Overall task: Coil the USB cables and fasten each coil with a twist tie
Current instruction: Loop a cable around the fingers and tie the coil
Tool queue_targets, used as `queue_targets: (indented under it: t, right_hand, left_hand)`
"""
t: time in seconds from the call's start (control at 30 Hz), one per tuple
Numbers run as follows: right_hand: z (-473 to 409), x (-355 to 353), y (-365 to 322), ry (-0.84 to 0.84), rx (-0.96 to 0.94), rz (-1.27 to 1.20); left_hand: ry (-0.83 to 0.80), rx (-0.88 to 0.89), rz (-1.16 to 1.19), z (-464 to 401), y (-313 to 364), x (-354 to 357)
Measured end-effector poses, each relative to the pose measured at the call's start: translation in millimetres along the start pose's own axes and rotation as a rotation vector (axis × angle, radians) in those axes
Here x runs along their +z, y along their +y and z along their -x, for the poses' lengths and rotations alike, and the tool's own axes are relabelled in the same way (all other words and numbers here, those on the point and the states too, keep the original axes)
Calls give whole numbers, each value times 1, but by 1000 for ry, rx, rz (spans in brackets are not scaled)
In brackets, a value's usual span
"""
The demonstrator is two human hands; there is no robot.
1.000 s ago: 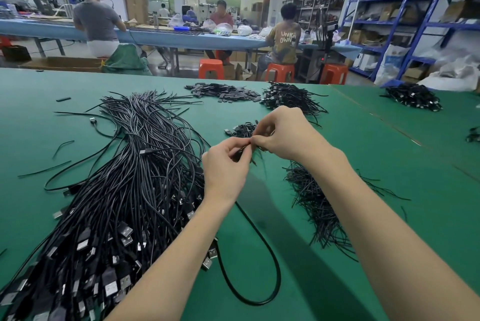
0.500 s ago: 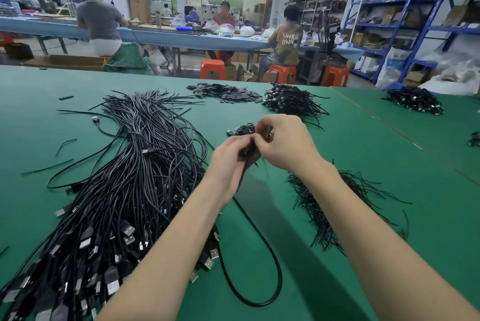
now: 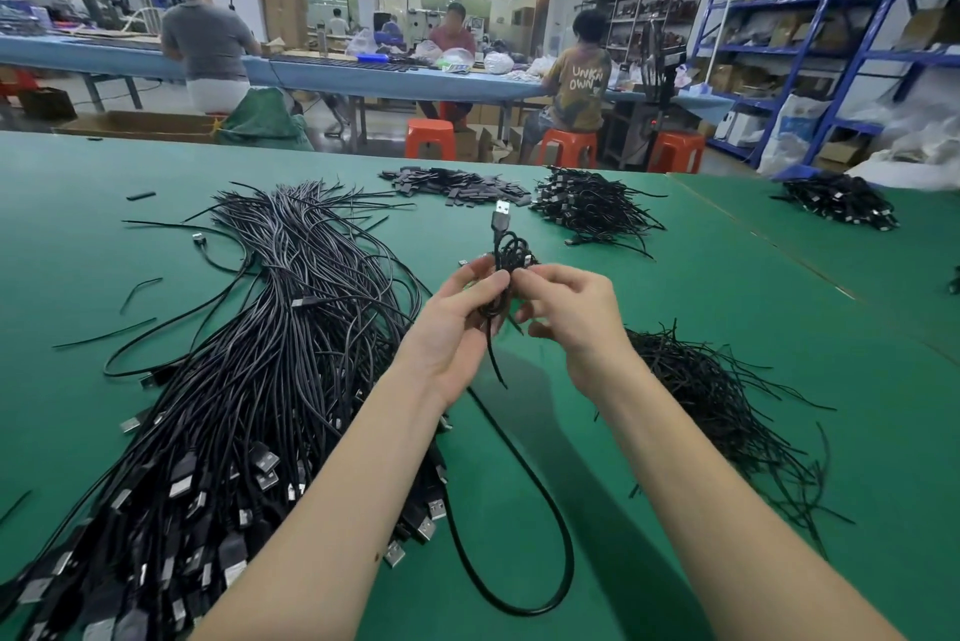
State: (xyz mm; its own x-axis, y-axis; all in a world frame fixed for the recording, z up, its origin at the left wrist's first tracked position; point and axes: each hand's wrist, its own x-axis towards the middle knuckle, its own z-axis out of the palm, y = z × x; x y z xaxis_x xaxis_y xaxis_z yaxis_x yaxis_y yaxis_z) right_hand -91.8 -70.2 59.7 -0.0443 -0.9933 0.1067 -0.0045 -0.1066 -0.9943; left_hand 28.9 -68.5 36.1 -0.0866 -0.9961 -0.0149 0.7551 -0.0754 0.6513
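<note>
A green tabletop (image 3: 779,308) fills the lower view. The largest thing on it is a long sheaf of loose black USB cables (image 3: 249,380), running from the far left-centre down to the near left corner, where its silver plugs fan out. One single cable (image 3: 540,557) loops out of it across the near centre. To the right, partly under the right forearm, lies a tangle of thin black twist ties (image 3: 727,406). Farther back sit a heap of finished coils (image 3: 592,206), a flat scatter of small dark pieces (image 3: 457,183) just left of it, and another dark heap (image 3: 841,201) at the far right.

Above the tabletop's middle, the left hand (image 3: 457,328) is curled round a small coiled cable (image 3: 506,271), whose USB plug (image 3: 501,212) sticks upright above the fingers. The right hand (image 3: 571,313) pinches at the coil's right side with thumb and forefinger. A thin black strand (image 3: 496,360) hangs from the coil below the left palm; it looks like a twist tie, though it could be a cable end.
</note>
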Motion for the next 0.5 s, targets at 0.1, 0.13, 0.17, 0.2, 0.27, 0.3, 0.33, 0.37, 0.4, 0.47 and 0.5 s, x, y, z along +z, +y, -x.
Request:
queue_targets:
  t: [0.1,0.13,0.17,0.2,0.27,0.3,0.33,0.37,0.4,0.47,0.5]
  right_hand:
    - [0,-11,-6,-190,642,-620]
    - [0,-16,-5,-240,733,-692]
    - [1,-18,-4,-281,753,-692]
    - [2,-19,-3,-307,724,-640]
    - [2,-18,1,-285,560,-430]
    - [0,-17,4,-238,422,-301]
    - [-2,-17,7,-184,270,-168]
    - [-2,-18,9,-127,111,-32]
    - [-2,-19,12,-56,-67,123]
    - [-2,-25,18,16,-446,420]
    - [0,-28,20,-13,-596,495]
  left_hand:
    - [-105,-56,-85,4,9,-6]
    - [-125,-75,-141,4,12,-8]
    - [-130,-86,-210,5,15,-9]
    - [-130,-89,-262,5,18,-10]
    - [-120,-98,-257,5,18,-10]
    - [-114,-112,-220,4,18,-9]
    - [-107,-129,-172,4,16,-9]
    - [-94,-151,-115,3,16,-8]
    - [-77,-173,-58,3,16,-8]
    - [-50,-208,13,2,18,-11]
    - [-41,-223,25,2,19,-12]
